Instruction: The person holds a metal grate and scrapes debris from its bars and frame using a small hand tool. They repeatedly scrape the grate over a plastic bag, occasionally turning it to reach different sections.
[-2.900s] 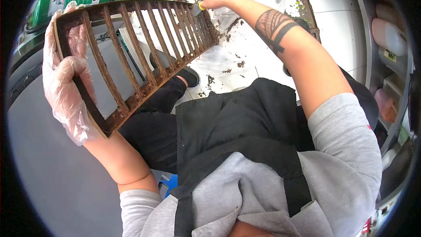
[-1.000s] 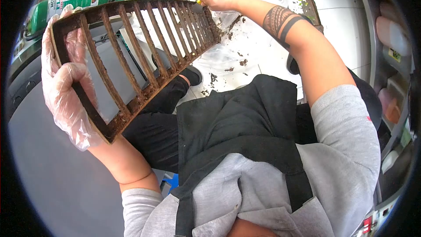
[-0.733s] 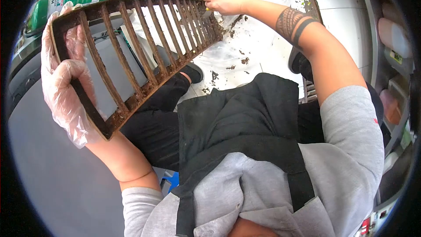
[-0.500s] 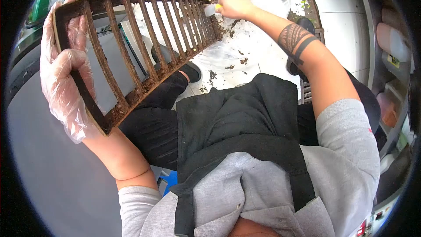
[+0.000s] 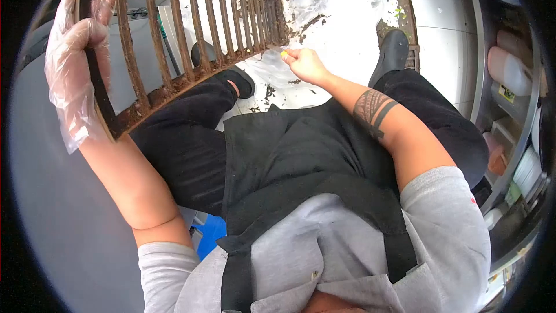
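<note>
My left hand (image 5: 75,61), in a clear plastic glove, is closed around the near end frame of a rusty metal grate (image 5: 174,88). The grate is raised and tilted, its long bars crusted with brown rust and dirt. At its far lower corner is my bare right hand (image 5: 310,69), fingers pinched on a small scraper (image 5: 284,54) with a yellow part showing. The scraper's pale tip overlaps the lower rail there; most of its handle is hidden in my fingers.
Below the grate, a clear plastic sheet (image 5: 324,6) with brown flakes covers white floor tiles. A dirty drain channel (image 5: 395,0) runs beyond it. A grey surface (image 5: 63,208) stands at left; a metal shelf with plastic containers (image 5: 508,69) is at right.
The grate and my left hand have shifted up and left in view. My right hand has moved down along the grate's far end to its lower corner, still holding the scraper.
</note>
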Available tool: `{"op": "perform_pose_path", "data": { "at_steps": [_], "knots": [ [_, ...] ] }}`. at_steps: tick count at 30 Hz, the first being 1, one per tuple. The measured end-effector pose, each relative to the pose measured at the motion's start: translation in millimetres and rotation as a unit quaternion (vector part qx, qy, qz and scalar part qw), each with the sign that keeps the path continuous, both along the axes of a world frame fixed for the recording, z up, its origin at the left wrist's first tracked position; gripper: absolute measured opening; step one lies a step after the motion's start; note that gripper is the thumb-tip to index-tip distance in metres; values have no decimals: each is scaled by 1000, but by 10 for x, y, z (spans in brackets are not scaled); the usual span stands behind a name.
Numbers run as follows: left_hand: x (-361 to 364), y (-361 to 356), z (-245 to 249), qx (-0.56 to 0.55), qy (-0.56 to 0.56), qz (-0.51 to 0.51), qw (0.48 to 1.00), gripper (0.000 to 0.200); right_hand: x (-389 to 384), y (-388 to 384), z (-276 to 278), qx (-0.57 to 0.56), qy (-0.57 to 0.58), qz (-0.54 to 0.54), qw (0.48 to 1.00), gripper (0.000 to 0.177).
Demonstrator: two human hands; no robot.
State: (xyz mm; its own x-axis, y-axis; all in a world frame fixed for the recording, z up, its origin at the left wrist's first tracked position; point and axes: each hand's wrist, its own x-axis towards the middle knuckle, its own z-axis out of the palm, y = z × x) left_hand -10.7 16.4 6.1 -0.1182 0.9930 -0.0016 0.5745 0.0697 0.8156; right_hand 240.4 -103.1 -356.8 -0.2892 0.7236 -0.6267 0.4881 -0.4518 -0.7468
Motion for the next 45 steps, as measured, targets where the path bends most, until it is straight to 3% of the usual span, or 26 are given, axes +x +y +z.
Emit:
{"op": "perform_pose_path", "data": {
  "at_steps": [2,5,9,13,14,16,18,19,22,26,29,30,32,33,35,36,37,40,41,42,44,45],
  "knots": [
    [-61,35,-5,1,19,4,1000,89,6,48,-138,79,11,5,997,39],
    [100,48,-72,54,-40,-51,996,91,-19,25,-93,3,4,-8,1000,46],
    [78,-19,-23,13,7,-18,1000,94,-196,-60,-114,110,-8,-42,993,44],
    [-274,78,-125,56,-37,-63,996,83,-211,135,-157,107,-27,-7,994,42],
    [-322,80,-168,78,-57,-88,991,83,-247,170,-133,95,-12,-44,994,41],
    [-200,41,-147,91,-59,-38,993,82,-331,232,-267,88,7,-77,993,40],
    [-205,63,-76,35,42,-42,998,81,-401,233,-485,202,-12,-134,970,39],
    [-268,101,-124,45,-11,-45,998,80,-323,358,-338,175,-18,-104,979,37],
    [-332,108,-178,54,20,-61,996,82,-331,903,-372,247,-51,-66,965,39],
    [-264,127,-179,62,-48,-63,995,82,-293,1517,-250,215,-40,-57,974,41],
    [-321,163,-178,48,-39,-95,994,83,-202,1219,-228,214,-43,-18,976,42],
    [-284,177,-172,53,-40,-97,993,83,-177,1058,-386,261,-59,37,963,42],
    [-128,204,-120,73,-61,-77,992,85,-160,981,-345,250,-39,-32,967,43],
    [-328,220,-88,32,7,-80,996,87,-214,1134,-436,268,-43,-48,961,44],
    [-226,172,-81,30,9,-73,997,87,-301,1537,-353,272,-43,-97,957,46],
    [-179,168,-75,43,11,-66,997,88,-317,1825,-410,216,-71,-77,971,42],
    [-220,268,-162,88,-60,-100,989,88,-272,1870,-347,227,-65,-52,970,41],
    [-186,243,-165,92,-81,-94,988,91,-251,1615,-497,265,-48,-47,962,40],
    [-91,223,-131,90,-74,-75,990,92,-188,1449,-352,276,-63,-8,959,39],
    [-57,212,-112,93,-75,-75,990,92,-227,1331,-353,315,-38,-76,945,40],
    [-23,195,-56,59,-35,-68,995,93,-282,1637,-373,217,-67,-75,971,39],
    [-37,175,-44,39,-5,-53,998,91,-311,1856,-416,274,-67,-80,956,39]
  ]
}}
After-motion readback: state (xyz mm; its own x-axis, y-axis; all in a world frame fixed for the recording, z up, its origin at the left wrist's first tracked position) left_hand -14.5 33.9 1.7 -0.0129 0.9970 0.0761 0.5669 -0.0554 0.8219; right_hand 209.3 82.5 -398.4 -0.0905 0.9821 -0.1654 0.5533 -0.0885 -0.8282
